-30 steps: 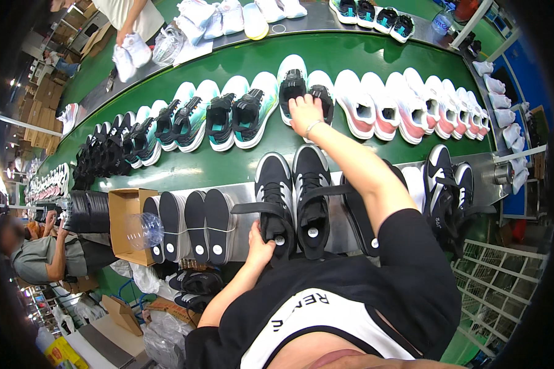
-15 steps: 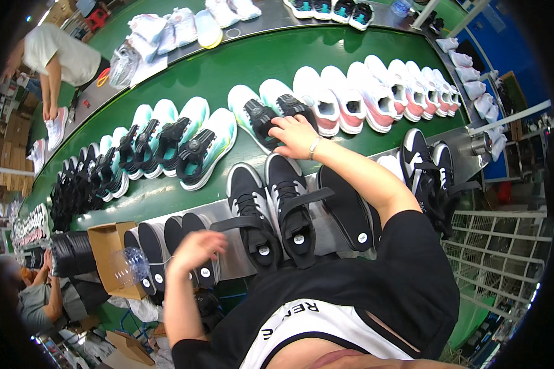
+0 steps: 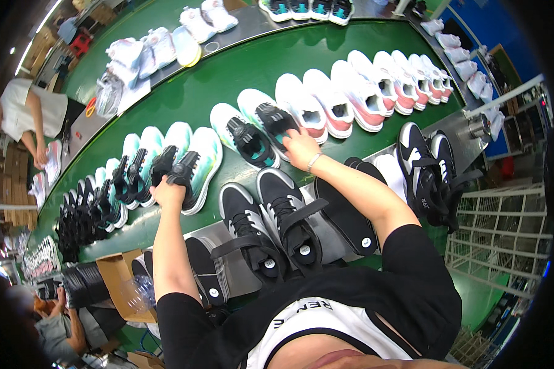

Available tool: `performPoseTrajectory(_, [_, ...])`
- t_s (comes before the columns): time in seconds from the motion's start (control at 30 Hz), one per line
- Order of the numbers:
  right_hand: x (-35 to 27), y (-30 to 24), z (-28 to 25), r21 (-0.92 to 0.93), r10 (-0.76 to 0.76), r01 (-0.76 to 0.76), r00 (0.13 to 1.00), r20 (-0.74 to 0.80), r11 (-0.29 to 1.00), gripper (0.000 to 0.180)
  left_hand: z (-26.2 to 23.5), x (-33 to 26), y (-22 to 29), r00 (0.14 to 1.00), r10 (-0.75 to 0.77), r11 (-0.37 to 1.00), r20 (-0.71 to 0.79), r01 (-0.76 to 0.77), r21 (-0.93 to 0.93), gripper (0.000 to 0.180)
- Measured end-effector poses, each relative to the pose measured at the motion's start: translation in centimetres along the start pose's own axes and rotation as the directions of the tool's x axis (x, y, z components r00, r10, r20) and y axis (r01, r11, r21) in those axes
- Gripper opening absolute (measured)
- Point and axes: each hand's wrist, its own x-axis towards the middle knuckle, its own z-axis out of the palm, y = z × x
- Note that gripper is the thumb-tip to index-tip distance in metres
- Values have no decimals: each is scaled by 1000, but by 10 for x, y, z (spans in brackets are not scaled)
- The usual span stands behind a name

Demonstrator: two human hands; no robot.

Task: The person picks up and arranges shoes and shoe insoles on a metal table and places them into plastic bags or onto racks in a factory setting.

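Observation:
My left hand (image 3: 168, 193) closes on the heel end of a mint-and-white sneaker (image 3: 201, 157) with black straps, at the near end of the left row. My right hand (image 3: 301, 149) grips the heel of a second mint-and-white sneaker (image 3: 257, 104) with a black upper. Its mate (image 3: 231, 126) stands just left of it, apart from my fingers. Both hands partly hide the heels. Nearer to me, a pair of black-and-grey shoes, the left shoe (image 3: 239, 206) and the right shoe (image 3: 281, 195), rests on the metal ledge with loose straps.
White-and-pink sneakers (image 3: 317, 107) line the green belt to the right; black shoes (image 3: 74, 212) stand far left. Black insoles (image 3: 206, 258) lie on the ledge beside a cardboard box (image 3: 114, 270). A white wire rack (image 3: 498, 237) stands at right. Two people work at left.
My left hand has reached forward from above the insoles to the left row's near sneaker. My right hand has shifted onto the right mint sneaker's heel. The whole view has shifted slightly.

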Motion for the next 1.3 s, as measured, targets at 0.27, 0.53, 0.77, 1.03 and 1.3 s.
performPoseTrajectory(0.27, [56, -14, 10, 1, 153, -153, 988, 9, 988, 20, -26, 22, 54, 948, -265, 924, 175, 302, -234, 44])
performPoseTrajectory(0.53, [26, -8, -16, 23, 109, -111, 992, 68, 994, 44, -9, -13, 43, 995, 39, 916, 91, 1, -401, 75])
performPoseTrajectory(0.77, [39, -12, -15, -13, -6, 7, 994, 111, 1000, 22, -16, -47, 53, 994, 103, 860, -45, -111, -497, 77])
performPoseTrajectory(1.03, [11, 50, -69, -225, 215, -220, 975, -50, 949, 46, -37, -31, 42, 936, 225, 965, 271, -174, -197, 63])
performPoseTrajectory(1.3, [25, 118, -33, -131, 281, -283, 959, -38, 950, 47, -25, -23, 68, 901, 414, 890, 132, -370, -269, 49])
